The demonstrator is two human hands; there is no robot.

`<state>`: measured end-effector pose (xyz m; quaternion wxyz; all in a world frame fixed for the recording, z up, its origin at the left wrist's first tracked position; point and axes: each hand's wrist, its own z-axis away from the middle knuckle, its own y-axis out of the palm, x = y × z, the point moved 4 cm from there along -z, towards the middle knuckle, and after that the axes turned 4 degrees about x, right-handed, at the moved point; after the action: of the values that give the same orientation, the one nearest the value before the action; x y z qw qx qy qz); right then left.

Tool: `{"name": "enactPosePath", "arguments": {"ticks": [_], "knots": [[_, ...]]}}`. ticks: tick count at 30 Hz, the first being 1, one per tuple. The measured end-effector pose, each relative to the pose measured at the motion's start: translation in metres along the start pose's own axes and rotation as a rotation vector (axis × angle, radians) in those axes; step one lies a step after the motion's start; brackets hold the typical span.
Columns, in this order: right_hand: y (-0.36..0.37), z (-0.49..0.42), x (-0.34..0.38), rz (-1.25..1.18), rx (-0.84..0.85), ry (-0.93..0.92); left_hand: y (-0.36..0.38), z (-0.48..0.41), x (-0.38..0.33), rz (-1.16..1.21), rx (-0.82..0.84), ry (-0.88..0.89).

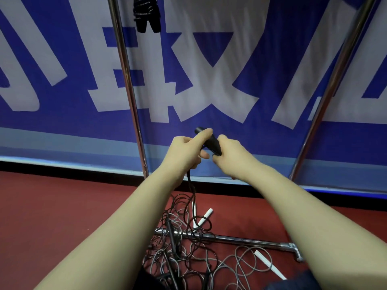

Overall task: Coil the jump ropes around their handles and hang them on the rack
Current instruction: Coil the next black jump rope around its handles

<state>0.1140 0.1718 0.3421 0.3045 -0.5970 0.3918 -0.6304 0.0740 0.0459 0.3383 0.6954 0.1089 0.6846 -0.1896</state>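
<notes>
From the head camera we see a red floor (62,206) meeting a blue banner (209,126) whose large white characters are cropped beyond reading. Our left hand (186,150) and right hand (228,162) both grip the black handles (211,141) before the rack (127,80). Their cord (191,185) drops into the tangled ropes (184,243) on the floor. One coiled rope (146,13) hangs above.

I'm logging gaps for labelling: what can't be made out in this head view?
Head view:
Rack top rail: cut off by the upper edge; only uprights show.
Hung black rope: top cut off too.
Black handle: mostly covered by left hand and right hand.
Floor rope pile: tangled, cut by lower edge; count unclear.
</notes>
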Motion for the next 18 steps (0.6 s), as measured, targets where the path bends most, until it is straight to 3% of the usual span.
{"name": "enactPosePath", "arguments": {"ticks": [4, 10, 18], "knots": [[0.007, 0.000, 0.012, 0.194, -0.150, -0.043, -0.002, -0.004, 0.003, 0.022, -0.115, 0.025], [0.008, 0.002, 0.017, 0.367, -0.240, 0.015, 0.003, -0.005, 0.005, 0.312, -0.034, -0.051], [0.013, 0.005, 0.024, 0.427, -0.249, 0.007, -0.001, -0.004, 0.010, 0.228, -0.042, -0.055]]}}
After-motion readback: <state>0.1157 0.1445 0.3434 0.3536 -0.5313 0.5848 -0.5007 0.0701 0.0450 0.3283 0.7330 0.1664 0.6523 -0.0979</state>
